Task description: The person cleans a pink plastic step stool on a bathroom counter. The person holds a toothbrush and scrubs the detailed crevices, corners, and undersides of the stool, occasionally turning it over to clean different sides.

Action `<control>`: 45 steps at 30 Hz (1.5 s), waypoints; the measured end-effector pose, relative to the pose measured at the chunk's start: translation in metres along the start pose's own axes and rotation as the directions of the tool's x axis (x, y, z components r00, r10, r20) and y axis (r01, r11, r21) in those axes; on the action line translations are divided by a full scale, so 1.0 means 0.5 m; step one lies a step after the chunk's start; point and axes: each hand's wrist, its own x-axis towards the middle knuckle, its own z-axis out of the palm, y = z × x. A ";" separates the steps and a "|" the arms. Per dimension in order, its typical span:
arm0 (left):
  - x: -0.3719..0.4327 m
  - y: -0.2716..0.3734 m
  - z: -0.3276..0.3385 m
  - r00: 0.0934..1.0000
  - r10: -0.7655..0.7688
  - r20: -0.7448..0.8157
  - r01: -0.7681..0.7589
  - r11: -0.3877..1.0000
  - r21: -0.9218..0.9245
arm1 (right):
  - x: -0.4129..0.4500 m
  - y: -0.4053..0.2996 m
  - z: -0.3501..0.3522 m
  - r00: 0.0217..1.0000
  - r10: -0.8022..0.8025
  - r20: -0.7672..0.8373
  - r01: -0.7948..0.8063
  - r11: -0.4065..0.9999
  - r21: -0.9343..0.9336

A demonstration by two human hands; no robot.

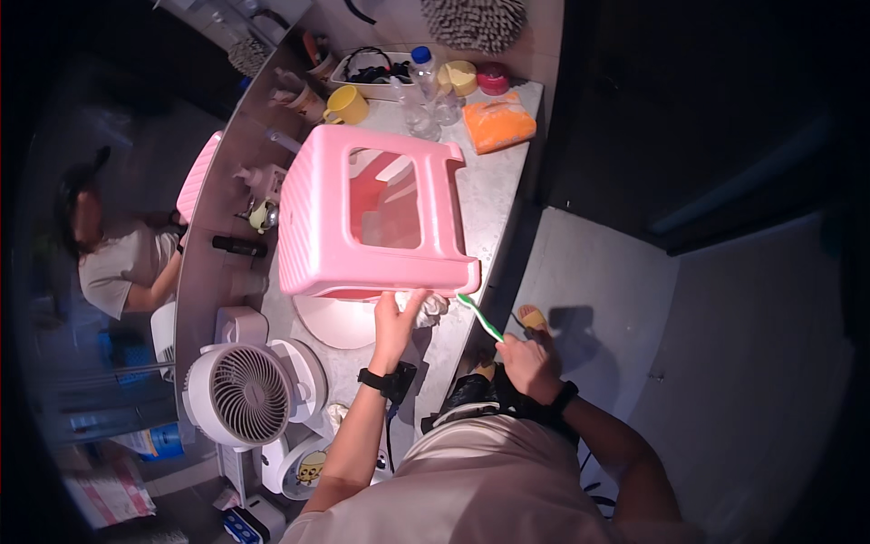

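A pink plastic stool [306,265] lies on its side on the grey countertop [496,183], over the white washbasin [333,323]. My left hand [397,323] holds a crumpled white cloth or tissue [428,309] against the stool's lower edge. In my right hand [530,364] is a green and white toothbrush [484,318], gripped by its handle; its head is at the corner of a stool leg. Whether the bristles touch the plastic I cannot tell.
A white fan [251,394] stands left of my left forearm. Beyond the stool are a yellow mug [346,104], a clear bottle with a blue cap [423,68] and an orange tissue pack [499,122]. A mirror [136,224] runs along the left.
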 end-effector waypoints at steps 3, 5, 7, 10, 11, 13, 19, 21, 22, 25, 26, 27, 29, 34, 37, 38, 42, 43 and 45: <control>-0.007 -0.023 -0.011 0.989 0.148 0.018 -0.149 0.976 0.162 | 0.017 -0.021 -0.052 0.993 -0.096 -0.067 0.094 0.995 -0.025; -0.017 -0.025 -0.018 0.999 -0.020 0.031 0.007 0.926 0.378 | 0.027 -0.025 -0.066 0.944 -0.283 -0.170 0.286 0.958 -0.007; -0.011 -0.018 -0.031 0.999 0.024 -0.022 -0.015 0.948 0.319 | 0.040 -0.044 -0.068 0.917 -0.354 -0.185 0.353 0.935 -0.037; -0.004 0.011 -0.037 0.996 0.076 0.039 -0.085 0.938 0.337 | 0.058 -0.107 -0.079 0.882 -0.436 -0.181 0.413 0.898 -0.152; -0.001 0.030 -0.035 0.997 0.078 0.021 -0.081 0.940 0.331 | 0.069 -0.129 -0.089 0.892 -0.423 -0.159 0.394 0.901 -0.183; 0.008 0.066 -0.041 0.999 0.046 0.022 -0.051 0.935 0.352 | 0.086 -0.140 -0.095 0.885 -0.427 -0.186 0.392 0.899 -0.197; 0.016 0.085 -0.074 0.991 0.134 -0.031 -0.105 0.888 0.448 | 0.060 -0.042 -0.087 0.920 -0.328 -0.212 0.265 0.923 -0.279; 0.018 0.088 -0.075 0.989 0.145 -0.039 -0.115 0.898 0.424 | 0.053 -0.053 -0.088 0.938 -0.290 -0.191 0.217 0.918 -0.331; 0.019 0.087 -0.078 0.990 0.135 -0.047 -0.102 0.898 0.428 | 0.054 -0.078 -0.087 0.930 -0.311 -0.196 0.241 0.919 -0.313; 0.025 0.085 -0.076 0.988 0.149 -0.040 -0.120 0.906 0.407 | 0.077 -0.133 -0.080 0.896 -0.390 -0.213 0.330 0.905 -0.267; 0.028 0.085 -0.075 0.985 0.170 -0.029 -0.146 0.912 0.383 | 0.081 -0.138 -0.081 0.900 -0.381 -0.210 0.312 0.902 -0.297; 0.029 0.086 -0.076 0.985 0.170 -0.025 -0.147 0.912 0.383 | 0.083 -0.140 -0.079 0.906 -0.369 -0.206 0.293 0.900 -0.323; 0.026 0.090 -0.079 0.995 0.095 -0.010 -0.082 0.905 0.417 | 0.069 -0.092 -0.091 0.912 -0.356 -0.205 0.268 0.894 -0.359; 0.026 0.074 -0.066 0.993 0.116 -0.028 -0.096 0.917 0.388 | 0.034 -0.067 -0.084 0.809 -0.478 -0.342 0.240 0.800 -0.550; 0.030 0.079 -0.067 0.995 0.098 -0.023 -0.082 0.923 0.376 | 0.047 -0.110 -0.074 0.704 -0.581 -0.408 0.287 0.758 -0.585; 0.030 0.082 -0.067 0.996 0.092 -0.022 -0.077 0.925 0.372 | 0.047 -0.106 -0.078 0.732 -0.557 -0.392 0.257 0.759 -0.597; 0.022 0.089 -0.077 0.998 0.053 -0.040 -0.035 0.931 0.364 | 0.033 -0.082 -0.163 0.906 -0.369 -0.208 0.200 0.806 -0.558; 0.022 0.096 -0.075 0.998 0.058 -0.002 -0.053 0.920 0.387 | 0.032 -0.084 -0.179 0.905 -0.382 -0.186 0.206 0.777 -0.595; 0.025 0.098 -0.070 0.998 0.060 0.029 -0.067 0.914 0.401 | 0.041 -0.105 -0.202 0.908 -0.387 -0.160 0.209 0.751 -0.626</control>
